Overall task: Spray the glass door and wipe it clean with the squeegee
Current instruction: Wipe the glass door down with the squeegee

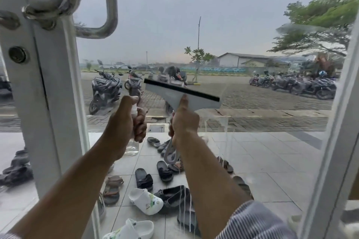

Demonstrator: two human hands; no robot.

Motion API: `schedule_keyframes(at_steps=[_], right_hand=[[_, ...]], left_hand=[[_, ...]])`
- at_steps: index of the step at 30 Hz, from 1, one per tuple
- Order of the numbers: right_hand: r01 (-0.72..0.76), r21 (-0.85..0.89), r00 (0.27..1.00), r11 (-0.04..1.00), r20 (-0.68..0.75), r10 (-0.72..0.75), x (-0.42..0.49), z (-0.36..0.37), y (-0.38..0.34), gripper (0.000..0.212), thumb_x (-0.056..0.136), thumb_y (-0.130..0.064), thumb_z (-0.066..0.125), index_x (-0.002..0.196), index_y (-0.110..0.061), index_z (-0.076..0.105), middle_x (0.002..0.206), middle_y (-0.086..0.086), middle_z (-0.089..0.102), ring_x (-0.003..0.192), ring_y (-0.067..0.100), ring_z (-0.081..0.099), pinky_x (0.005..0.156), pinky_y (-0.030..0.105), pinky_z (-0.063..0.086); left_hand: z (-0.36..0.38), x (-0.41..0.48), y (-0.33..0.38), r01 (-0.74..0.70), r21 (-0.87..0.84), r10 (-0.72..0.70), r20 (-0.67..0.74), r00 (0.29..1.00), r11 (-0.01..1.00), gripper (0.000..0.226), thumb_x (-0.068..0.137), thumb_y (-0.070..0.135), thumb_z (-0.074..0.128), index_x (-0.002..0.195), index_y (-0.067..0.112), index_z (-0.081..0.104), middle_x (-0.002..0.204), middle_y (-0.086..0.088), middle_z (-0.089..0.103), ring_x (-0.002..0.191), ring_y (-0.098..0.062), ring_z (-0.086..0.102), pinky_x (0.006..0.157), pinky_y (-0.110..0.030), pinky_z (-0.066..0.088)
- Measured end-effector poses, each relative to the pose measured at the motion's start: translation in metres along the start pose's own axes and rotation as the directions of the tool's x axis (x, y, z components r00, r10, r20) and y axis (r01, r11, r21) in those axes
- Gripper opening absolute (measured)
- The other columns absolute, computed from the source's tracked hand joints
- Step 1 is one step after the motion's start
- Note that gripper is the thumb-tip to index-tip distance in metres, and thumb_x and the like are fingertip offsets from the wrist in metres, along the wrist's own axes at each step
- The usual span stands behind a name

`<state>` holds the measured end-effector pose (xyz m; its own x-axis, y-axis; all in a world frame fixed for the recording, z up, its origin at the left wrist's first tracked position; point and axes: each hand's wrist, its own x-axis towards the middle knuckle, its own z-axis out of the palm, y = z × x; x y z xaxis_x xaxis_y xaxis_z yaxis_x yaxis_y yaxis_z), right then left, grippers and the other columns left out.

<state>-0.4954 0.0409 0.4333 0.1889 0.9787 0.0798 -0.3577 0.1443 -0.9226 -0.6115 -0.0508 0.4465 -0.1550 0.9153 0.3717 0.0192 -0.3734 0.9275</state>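
The glass door (242, 25) fills the view, with soapy streaks running down below the blade and foam at the upper right. My right hand (184, 122) grips the handle of a grey squeegee (174, 93); its black rubber blade is tilted, left end higher, and lies against the glass at mid height. My left hand (126, 122) is closed around a clear spray bottle (132, 147), thumb on its white top, just left of the squeegee. The bottle's lower body shows under my fist.
The white door frame (48, 103) with a keyhole and chrome pull handles (110, 6) stands at the left; another white frame (338, 122) is at the right. Through the glass lie several sandals on tiles, and parked motorbikes beyond.
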Motion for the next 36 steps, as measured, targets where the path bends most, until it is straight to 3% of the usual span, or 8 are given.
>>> schedule_keyframes(at_steps=[4, 9, 13, 17, 23, 27, 30, 36], right_hand=[[-0.022, -0.106, 0.999, 0.994, -0.040, 0.018, -0.015, -0.014, 0.055, 0.072, 0.084, -0.076, 0.048, 0.081, -0.006, 0.064, 0.067, 0.006, 0.063, 0.055, 0.021, 0.058, 0.045, 0.027, 0.040], [-0.058, -0.164, 0.996, 0.985, -0.081, 0.045, -0.028, -0.037, 0.109, 0.079, 0.075, -0.079, 0.049, 0.087, -0.005, 0.072, 0.079, 0.005, 0.075, 0.063, 0.017, 0.066, 0.048, 0.021, 0.042], [-0.056, -0.215, 0.996, 0.975, -0.083, 0.039, -0.027, -0.053, 0.114, 0.060, 0.089, -0.064, 0.054, 0.075, -0.006, 0.066, 0.068, 0.003, 0.065, 0.053, 0.012, 0.055, 0.046, 0.021, 0.037], [0.096, -0.234, 0.995, 0.967, -0.017, -0.103, -0.035, -0.053, 0.090, 0.059, 0.094, -0.057, 0.051, 0.053, -0.013, 0.052, 0.046, -0.004, 0.051, 0.034, 0.005, 0.044, 0.039, 0.018, 0.034], [0.460, -0.205, 0.888, 0.864, 0.111, -0.446, -0.014, -0.021, -0.022, 0.050, 0.100, -0.049, 0.048, 0.069, -0.011, 0.057, 0.054, 0.002, 0.053, 0.040, 0.011, 0.045, 0.041, 0.024, 0.037], [0.355, -0.276, 0.934, 0.893, 0.059, -0.353, 0.016, -0.006, -0.060, 0.061, 0.094, -0.063, 0.047, 0.077, -0.008, 0.063, 0.064, 0.009, 0.057, 0.054, 0.021, 0.049, 0.053, 0.036, 0.042], [0.375, -0.327, 0.926, 0.868, 0.088, -0.367, 0.024, -0.015, -0.038, 0.048, 0.095, -0.064, 0.045, 0.078, -0.022, 0.062, 0.079, 0.011, 0.064, 0.060, 0.022, 0.056, 0.056, 0.039, 0.048], [0.202, -0.353, 0.979, 0.913, 0.060, -0.194, -0.008, -0.081, 0.054, 0.059, 0.094, -0.062, 0.046, 0.067, -0.010, 0.056, 0.052, -0.001, 0.053, 0.041, 0.012, 0.047, 0.046, 0.029, 0.039]], left_hand=[[0.001, -0.001, -0.018, 0.045, -0.016, -0.045, -0.006, 0.999, 0.999, 0.042, 0.077, 0.053, 0.040, 0.058, 0.016, 0.033, 0.049, -0.005, 0.027, 0.044, -0.018, 0.025, 0.048, -0.031, 0.023], [0.006, -0.004, -0.036, 0.071, -0.063, -0.071, -0.002, 0.997, 0.995, 0.042, 0.079, 0.051, 0.040, 0.055, 0.016, 0.034, 0.047, -0.004, 0.027, 0.042, -0.018, 0.025, 0.048, -0.031, 0.022], [0.007, -0.010, -0.042, 0.051, -0.057, -0.051, 0.004, 0.999, 0.997, 0.045, 0.081, 0.051, 0.039, 0.052, 0.017, 0.034, 0.046, -0.005, 0.029, 0.041, -0.017, 0.025, 0.048, -0.030, 0.023], [0.005, -0.015, -0.042, 0.030, -0.066, -0.030, -0.005, 1.000, 0.997, 0.045, 0.080, 0.051, 0.039, 0.050, 0.018, 0.035, 0.046, -0.007, 0.028, 0.042, -0.017, 0.025, 0.047, -0.031, 0.022], [0.004, -0.017, -0.039, 0.015, -0.061, -0.017, -0.030, 0.999, 0.998, 0.047, 0.080, 0.052, 0.038, 0.046, 0.020, 0.037, 0.045, -0.007, 0.030, 0.042, -0.018, 0.027, 0.048, -0.031, 0.026], [0.012, -0.014, -0.038, -0.003, -0.077, 0.000, -0.044, 0.999, 0.997, 0.044, 0.079, 0.050, 0.038, 0.047, 0.019, 0.037, 0.046, -0.006, 0.030, 0.043, -0.018, 0.027, 0.045, -0.029, 0.025], [0.019, -0.011, -0.036, -0.055, -0.078, 0.050, -0.064, 0.997, 0.995, 0.041, 0.079, 0.046, 0.038, 0.050, 0.017, 0.036, 0.046, -0.006, 0.029, 0.043, -0.018, 0.027, 0.043, -0.028, 0.024], [0.036, 0.000, -0.011, -0.191, -0.060, 0.189, -0.037, 0.981, 0.980, 0.039, 0.083, 0.038, 0.035, 0.047, 0.022, 0.037, 0.043, -0.001, 0.027, 0.039, -0.016, 0.023, 0.044, -0.025, 0.020]])
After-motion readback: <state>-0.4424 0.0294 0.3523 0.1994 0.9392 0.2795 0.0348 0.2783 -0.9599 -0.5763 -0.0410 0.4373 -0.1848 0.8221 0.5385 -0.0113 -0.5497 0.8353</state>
